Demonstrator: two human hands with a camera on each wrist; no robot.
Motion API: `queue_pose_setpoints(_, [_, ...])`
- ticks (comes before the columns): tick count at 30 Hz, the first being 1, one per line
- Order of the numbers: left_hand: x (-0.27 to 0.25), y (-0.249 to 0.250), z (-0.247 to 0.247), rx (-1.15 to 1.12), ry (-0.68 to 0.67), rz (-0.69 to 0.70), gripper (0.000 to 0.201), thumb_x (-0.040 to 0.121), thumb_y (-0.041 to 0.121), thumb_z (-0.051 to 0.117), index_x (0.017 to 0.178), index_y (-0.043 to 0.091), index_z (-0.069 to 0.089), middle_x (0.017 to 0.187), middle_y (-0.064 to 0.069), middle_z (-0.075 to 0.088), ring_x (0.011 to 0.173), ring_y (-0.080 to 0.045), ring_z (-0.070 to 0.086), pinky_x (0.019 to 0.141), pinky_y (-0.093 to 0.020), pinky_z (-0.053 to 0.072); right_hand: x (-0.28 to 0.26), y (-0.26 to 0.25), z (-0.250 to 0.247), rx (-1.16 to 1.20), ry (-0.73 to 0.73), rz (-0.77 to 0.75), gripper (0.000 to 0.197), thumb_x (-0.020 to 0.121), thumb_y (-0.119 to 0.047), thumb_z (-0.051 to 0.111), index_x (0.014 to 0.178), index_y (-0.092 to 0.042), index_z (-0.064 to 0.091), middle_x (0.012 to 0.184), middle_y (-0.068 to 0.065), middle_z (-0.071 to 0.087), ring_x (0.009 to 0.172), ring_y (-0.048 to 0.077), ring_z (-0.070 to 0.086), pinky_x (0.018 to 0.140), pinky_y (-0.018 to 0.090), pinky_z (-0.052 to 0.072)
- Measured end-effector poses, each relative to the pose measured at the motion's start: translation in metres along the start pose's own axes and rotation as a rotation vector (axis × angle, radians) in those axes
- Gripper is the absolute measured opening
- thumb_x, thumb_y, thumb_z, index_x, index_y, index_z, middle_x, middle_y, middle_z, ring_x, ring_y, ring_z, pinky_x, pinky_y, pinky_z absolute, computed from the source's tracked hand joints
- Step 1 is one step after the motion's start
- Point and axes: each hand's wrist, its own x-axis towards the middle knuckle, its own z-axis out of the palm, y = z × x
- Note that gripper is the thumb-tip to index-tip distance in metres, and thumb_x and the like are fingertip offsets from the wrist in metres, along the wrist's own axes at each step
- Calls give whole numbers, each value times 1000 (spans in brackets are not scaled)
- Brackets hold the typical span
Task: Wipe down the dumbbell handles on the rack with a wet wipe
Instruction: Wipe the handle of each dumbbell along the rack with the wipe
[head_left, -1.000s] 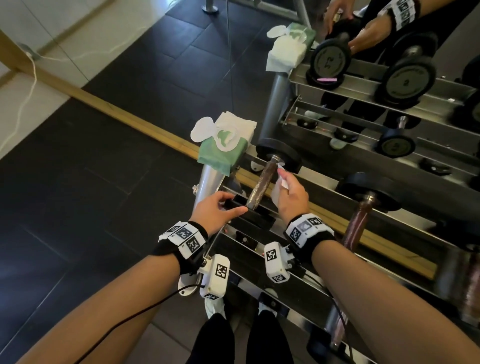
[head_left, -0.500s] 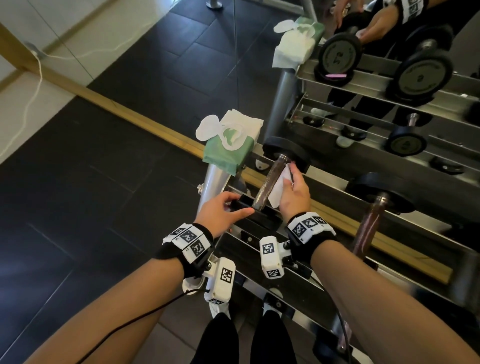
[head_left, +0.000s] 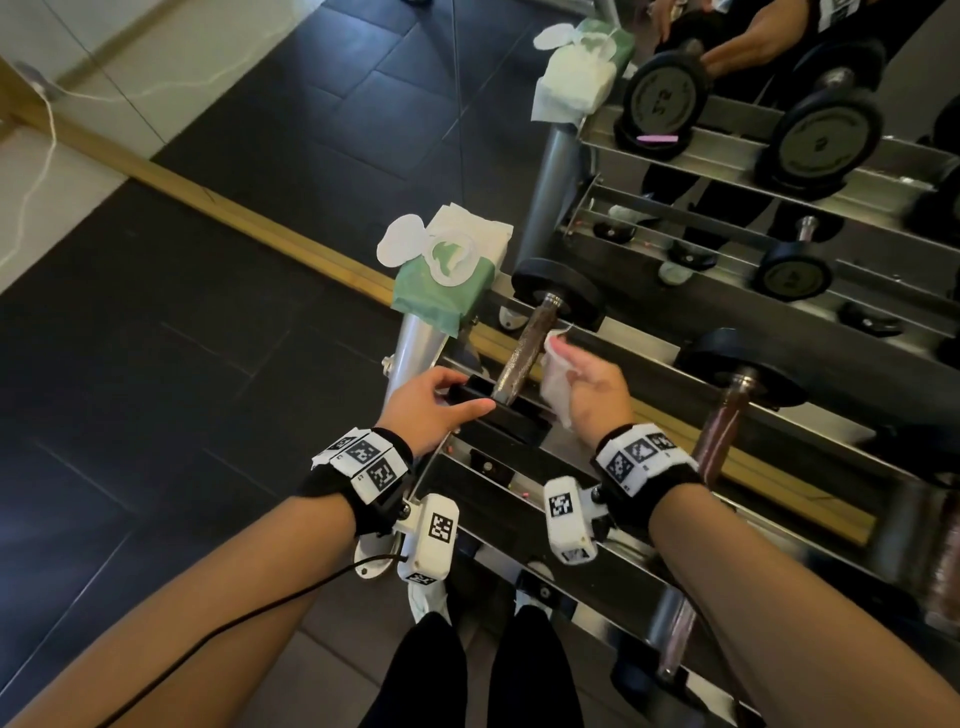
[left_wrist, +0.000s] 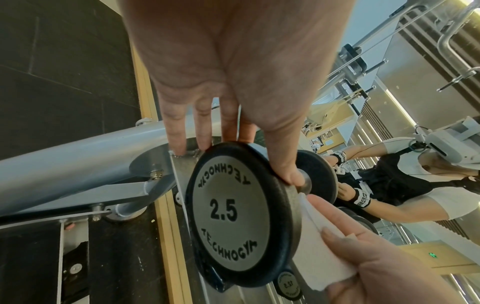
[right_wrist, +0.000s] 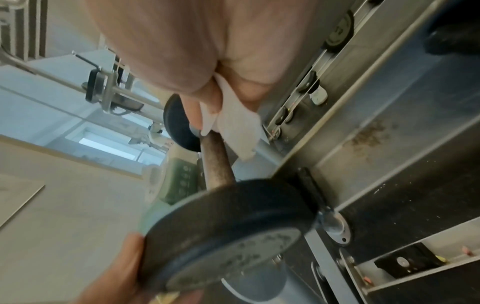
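A small dumbbell lies on the rack's top tier with its rusty brown handle (head_left: 524, 353) bare. My left hand (head_left: 447, 400) grips its near black plate (left_wrist: 233, 211), marked 2.5, thumb on one side of the rim and fingers on the other. My right hand (head_left: 566, 358) holds a folded white wet wipe (head_left: 556, 379) just right of the handle. In the right wrist view the wipe (right_wrist: 233, 123) lies against the handle (right_wrist: 215, 162) near the far plate. The far plate (head_left: 558, 291) rests on the rack's back rail.
A green wipe pack (head_left: 441, 286) with its flap open sits on the rack post at the left. A second dumbbell (head_left: 727, 410) lies further right on the same tier, another (head_left: 675, 649) lower down. A mirror behind the rack (head_left: 649, 358) reflects everything. Dark floor tiles lie to the left.
My right hand has come off the handle, shifting right and turning with the wipe still in it. My left hand keeps its grip on the near plate.
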Motion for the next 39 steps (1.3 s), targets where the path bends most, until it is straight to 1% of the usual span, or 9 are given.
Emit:
queue_pose_setpoints(3, [0, -1, 1, -13, 16, -18, 56, 79, 48, 78, 127, 27, 58, 117, 7, 63, 105, -9, 62, 87, -25, 50, 8, -10, 7, -131, 11, -96, 44, 103, -10, 41, 143, -28, 50, 141, -2, 51, 124, 12, 50, 107, 25, 33])
queue_pose_setpoints(7, [0, -1, 2, -16, 35, -14, 58, 78, 46, 79, 128, 25, 59, 116, 8, 64, 101, -7, 61, 83, -21, 47, -1, -3, 20, -147, -100, -64, 51, 103, -9, 36, 144, -39, 43, 120, -18, 44, 87, -17, 49, 80, 5, 33])
queue_pose_setpoints(11, [1, -1, 2, -10, 17, -6, 56, 79, 44, 79, 127, 25, 59, 112, 10, 64, 95, 0, 61, 75, -15, 46, -22, 12, 13, -341, -250, -74, 52, 100, -3, 40, 139, -35, 51, 143, -9, 45, 126, 5, 45, 107, 21, 33])
queue_pose_setpoints(15, [-1, 0, 3, 3, 30, -1, 51, 80, 46, 79, 123, 29, 59, 106, 15, 64, 90, 5, 60, 65, -8, 43, -24, -3, 1, -179, -294, -27, 26, 97, -14, 56, 114, -26, 72, 111, -9, 72, 99, -4, 66, 80, 8, 49])
queue_pose_setpoints(22, [-1, -5, 7, -6, 52, -27, 56, 78, 51, 78, 127, 30, 59, 124, 9, 62, 112, -11, 59, 85, -21, 46, 4, -22, 5, -73, 192, -92, 50, 99, -3, 42, 146, -18, 44, 142, 4, 50, 129, 18, 47, 106, 25, 35])
queue_pose_setpoints(29, [2, -9, 9, 0, 60, -32, 55, 76, 55, 78, 123, 35, 59, 120, 13, 60, 113, -12, 59, 97, -31, 49, 12, -6, 29, 121, 22, 108, 48, 100, -1, 40, 139, -25, 55, 144, 11, 52, 125, 27, 55, 112, 45, 39])
queue_pose_setpoints(31, [3, -11, 9, -16, 59, -33, 55, 75, 55, 79, 122, 36, 59, 121, 13, 61, 114, -12, 59, 101, -34, 49, 11, -1, 26, 204, 0, 166, 41, 100, -2, 42, 123, -24, 69, 138, 12, 58, 109, 23, 65, 102, 43, 48])
queue_pose_setpoints(35, [2, -11, 8, -25, 43, -26, 48, 76, 54, 79, 117, 41, 56, 123, 12, 62, 114, -11, 60, 103, -37, 49, -3, 9, 15, 37, -122, 94, 55, 95, 2, 43, 139, -29, 53, 136, 1, 59, 122, 18, 57, 111, 44, 41])
queue_pose_setpoints(39, [1, -10, 8, -13, 35, -34, 51, 77, 55, 77, 121, 40, 56, 128, 9, 61, 117, -12, 59, 103, -38, 49, -7, 12, 2, 79, -130, 91, 42, 90, -7, 60, 116, -39, 65, 126, 2, 66, 113, 18, 64, 103, 40, 47])
